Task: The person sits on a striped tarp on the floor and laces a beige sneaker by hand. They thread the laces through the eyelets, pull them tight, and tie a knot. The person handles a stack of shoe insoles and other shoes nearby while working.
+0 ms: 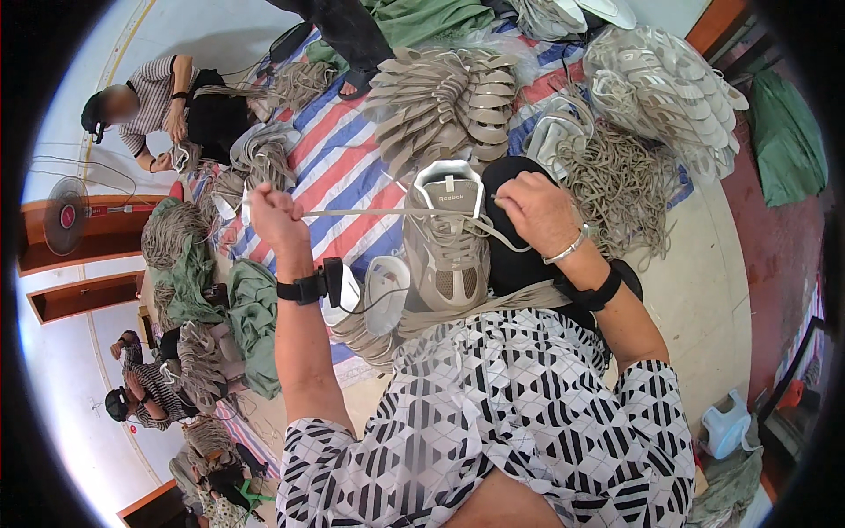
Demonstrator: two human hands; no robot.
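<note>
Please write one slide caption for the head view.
Left hand holding a flat beige shoelace taut from a taupe lace-up sneaker, right hand beside it.

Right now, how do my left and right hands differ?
Your left hand is out left of the shoe, with a lace stretched straight between them; your right hand is close beside the shoe's opening. The right wears a silvery bracelet; the left wears none. Both are ungloved and curled, each with a black strap behind it.

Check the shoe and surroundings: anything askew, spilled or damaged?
No clear damage or spill visible. Untidiest is the heap of tan laces, right of the fanned shoe pieces: its strands lie tangled, while the pieces overlap in rows. The shoe looks intact.
</note>
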